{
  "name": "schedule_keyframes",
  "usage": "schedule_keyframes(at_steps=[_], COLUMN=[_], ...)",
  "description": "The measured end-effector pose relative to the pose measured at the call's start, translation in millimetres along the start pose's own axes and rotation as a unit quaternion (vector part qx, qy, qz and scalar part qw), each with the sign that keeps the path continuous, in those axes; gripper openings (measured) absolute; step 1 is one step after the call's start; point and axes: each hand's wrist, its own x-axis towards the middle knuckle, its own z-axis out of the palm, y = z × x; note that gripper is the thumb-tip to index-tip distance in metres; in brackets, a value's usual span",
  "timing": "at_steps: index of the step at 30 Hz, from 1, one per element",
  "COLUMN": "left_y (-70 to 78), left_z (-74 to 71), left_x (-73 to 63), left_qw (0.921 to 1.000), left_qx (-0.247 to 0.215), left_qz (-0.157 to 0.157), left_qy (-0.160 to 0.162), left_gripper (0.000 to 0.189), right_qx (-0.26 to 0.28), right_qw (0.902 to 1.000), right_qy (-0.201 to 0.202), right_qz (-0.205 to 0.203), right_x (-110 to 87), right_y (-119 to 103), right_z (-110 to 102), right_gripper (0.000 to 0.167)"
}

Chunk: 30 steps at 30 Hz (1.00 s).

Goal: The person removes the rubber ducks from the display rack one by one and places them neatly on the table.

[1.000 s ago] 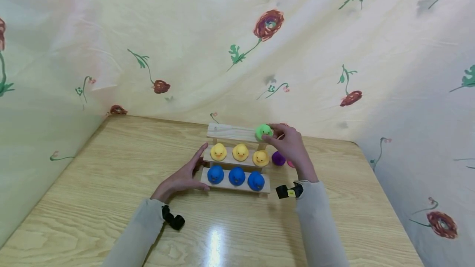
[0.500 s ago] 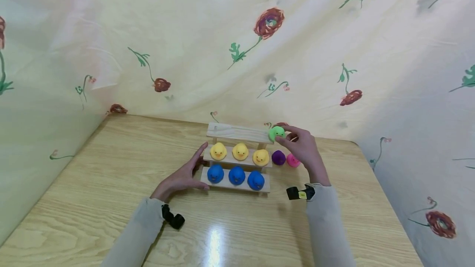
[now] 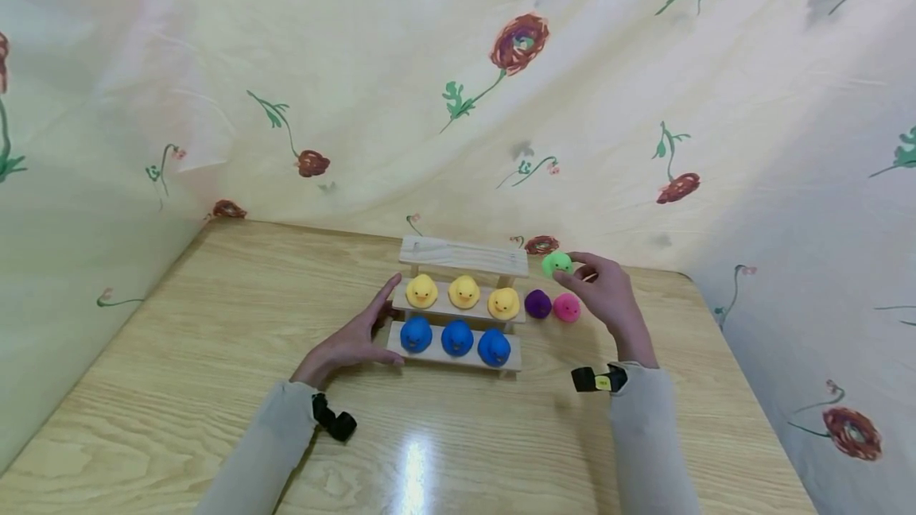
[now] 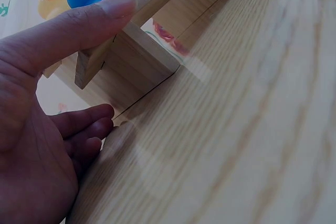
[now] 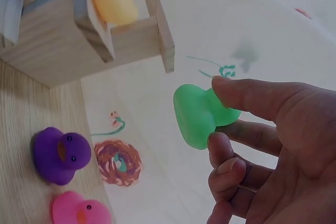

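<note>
My right hand point(image 3: 604, 292) pinches a green rubber duck point(image 3: 557, 264) between thumb and fingers, held up to the right of a three-tier wooden rack point(image 3: 465, 257). The duck point(image 5: 197, 114) hangs off the rack's end in the right wrist view. Several yellow rubber ducks point(image 3: 463, 292) line the middle shelf and several blue ones point(image 3: 456, 338) the bottom shelf; the top shelf is bare. My left hand point(image 3: 348, 342) spreads around the rack's left end. Its thumb point(image 4: 79, 30) lies straight along the bottom shelf's end, while its other fingers rest low beside the side panel point(image 4: 131, 66).
A purple rubber duck point(image 3: 538, 303) and a pink one point(image 3: 568, 307) stand on the wooden table point(image 3: 236, 324) just right of the rack. A floral cloth point(image 3: 372, 102) hangs behind and along both sides of the table.
My right hand has carried the green duck rightward from the top shelf's right end, past the shelf's edge. This uncovers the purple and pink ducks. The left hand stays put.
</note>
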Motion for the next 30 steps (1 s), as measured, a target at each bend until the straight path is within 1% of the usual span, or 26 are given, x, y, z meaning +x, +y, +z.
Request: schedule_keyframes(at_steps=[5, 10, 16, 21, 30], left_y=[0.1, 0.8, 1.0, 1.0, 0.6], left_z=[-0.6, -0.8, -1.6, -2.1, -2.2], left_x=[0.4, 0.6, 1.5, 1.1, 1.4], left_qw=[1.0000, 1.0000, 1.0000, 1.0000, 1.0000], left_qx=[-0.001, -0.002, -0.003, -0.003, 0.000], left_qz=[-0.003, -0.003, -0.004, 0.004, 0.004], left_qy=[0.000, -0.001, -0.001, -0.003, -0.003], left_gripper=[0.127, 0.127, 0.127, 0.127, 0.127], right_qx=[-0.004, -0.014, -0.011, -0.017, -0.023], right_qw=[0.9999, 0.9998, 0.9997, 0.9992, 0.9986], right_qy=[0.012, 0.011, 0.011, 0.009, 0.006], right_qz=[-0.001, 0.000, 0.020, 0.036, 0.047], right_x=[-1.1, -1.8, -4.0, -5.3, -6.4], right_y=[11, 20, 29, 35, 47], right_z=[-4, -8, -11, -12, -14], right_gripper=[0.051, 0.052, 0.055, 0.056, 0.054])
